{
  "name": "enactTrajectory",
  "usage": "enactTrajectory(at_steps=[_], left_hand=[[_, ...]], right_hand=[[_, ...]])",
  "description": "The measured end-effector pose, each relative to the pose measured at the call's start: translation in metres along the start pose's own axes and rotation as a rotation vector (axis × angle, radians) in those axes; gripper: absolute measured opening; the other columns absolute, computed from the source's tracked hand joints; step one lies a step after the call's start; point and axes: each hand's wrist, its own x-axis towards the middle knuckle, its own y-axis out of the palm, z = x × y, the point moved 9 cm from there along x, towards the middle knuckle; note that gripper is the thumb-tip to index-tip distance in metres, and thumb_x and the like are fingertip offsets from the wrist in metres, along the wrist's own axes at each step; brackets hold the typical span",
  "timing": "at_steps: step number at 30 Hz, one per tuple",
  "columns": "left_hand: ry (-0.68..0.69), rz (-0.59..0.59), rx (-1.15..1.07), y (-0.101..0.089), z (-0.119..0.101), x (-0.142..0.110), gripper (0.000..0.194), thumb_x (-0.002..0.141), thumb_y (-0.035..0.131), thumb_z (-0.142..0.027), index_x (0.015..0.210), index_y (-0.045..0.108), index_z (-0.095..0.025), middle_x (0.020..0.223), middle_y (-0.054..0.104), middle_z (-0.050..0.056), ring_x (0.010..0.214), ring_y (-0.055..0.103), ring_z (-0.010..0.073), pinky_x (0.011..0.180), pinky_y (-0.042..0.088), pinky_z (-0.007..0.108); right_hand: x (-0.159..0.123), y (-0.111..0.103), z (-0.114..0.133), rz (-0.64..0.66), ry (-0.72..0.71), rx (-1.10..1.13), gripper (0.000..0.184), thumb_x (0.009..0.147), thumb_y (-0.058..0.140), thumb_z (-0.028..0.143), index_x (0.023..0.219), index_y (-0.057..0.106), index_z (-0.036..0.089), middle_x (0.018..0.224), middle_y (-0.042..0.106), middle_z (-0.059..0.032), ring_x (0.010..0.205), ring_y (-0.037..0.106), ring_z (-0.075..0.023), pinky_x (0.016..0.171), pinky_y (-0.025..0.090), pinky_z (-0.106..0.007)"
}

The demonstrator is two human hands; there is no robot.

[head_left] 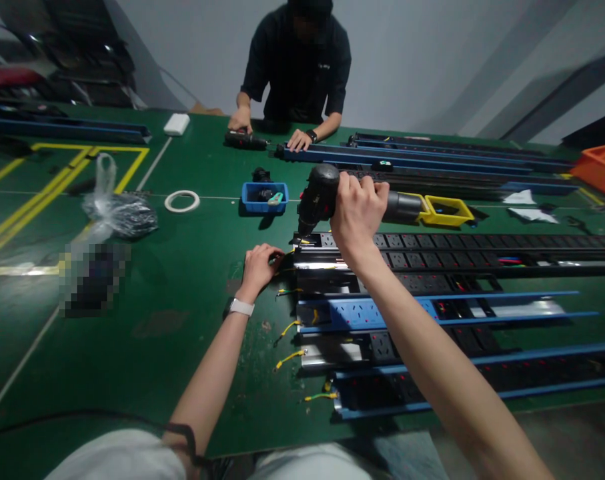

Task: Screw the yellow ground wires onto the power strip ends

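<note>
My right hand [358,217] is wrapped round a black cordless screwdriver [320,190]. Its bit points down at the left end of a power strip [407,241] with a row of black sockets. My left hand [259,268], with a pale watch on the wrist, is by that same end. Its thumb and fingertips are pinched together at a short yellow-green wire [291,252]. Nearer to me lie several more strips, including one with blue sockets [355,312]. Short yellow wires, such as the lowest wire [321,397], stick out of their left ends.
Across the green table [197,373] a co-worker [302,67] holds another screwdriver [245,140] against a blue-edged strip [327,154]. Around lie a blue bin [265,197], a yellow bin [447,211], a tape roll [181,201], a plastic bag [127,215] and an orange crate [599,170].
</note>
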Motion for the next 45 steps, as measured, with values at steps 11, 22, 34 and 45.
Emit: enactTrajectory(at_steps=[11, 22, 34, 45], left_hand=[[-0.006, -0.004, -0.001, 0.0, 0.003, 0.002, 0.02, 0.088, 0.06, -0.037, 0.102, 0.073, -0.028, 0.104, 0.068, 0.004, 0.098, 0.057, 0.0181, 0.083, 0.036, 0.031], [0.008, 0.005, -0.042, 0.0, 0.004, 0.002, 0.019, 0.089, 0.06, -0.036, 0.1, 0.074, -0.028, 0.103, 0.069, 0.002, 0.095, 0.059, 0.0169, 0.084, 0.038, 0.029], [0.1, -0.081, -0.17, -0.003, 0.006, 0.002, 0.016, 0.088, 0.059, -0.025, 0.095, 0.072, -0.02, 0.095, 0.069, 0.003, 0.086, 0.061, 0.0117, 0.08, 0.047, 0.022], [0.063, -0.106, -0.237, -0.01, 0.003, -0.001, 0.018, 0.085, 0.059, -0.02, 0.096, 0.073, -0.02, 0.099, 0.065, 0.003, 0.08, 0.06, 0.0099, 0.075, 0.047, 0.02]], right_hand=[[0.001, -0.002, 0.03, 0.059, -0.091, -0.041, 0.036, 0.098, 0.029, 0.021, 0.117, 0.058, 0.011, 0.101, 0.062, -0.0136, 0.109, 0.05, -0.0208, 0.1, 0.032, -0.039], [-0.004, -0.004, 0.042, 0.061, -0.119, -0.023, 0.036, 0.098, 0.03, 0.021, 0.119, 0.058, 0.012, 0.104, 0.062, -0.0136, 0.11, 0.048, -0.0198, 0.1, 0.033, -0.037], [-0.007, -0.004, 0.036, 0.02, -0.112, -0.025, 0.034, 0.099, 0.027, 0.019, 0.11, 0.06, 0.017, 0.105, 0.064, -0.0109, 0.106, 0.05, -0.0185, 0.095, 0.032, -0.034], [-0.008, -0.001, 0.015, 0.036, -0.033, -0.051, 0.038, 0.099, 0.025, 0.02, 0.111, 0.06, 0.018, 0.106, 0.065, -0.011, 0.104, 0.051, -0.0187, 0.094, 0.031, -0.034]])
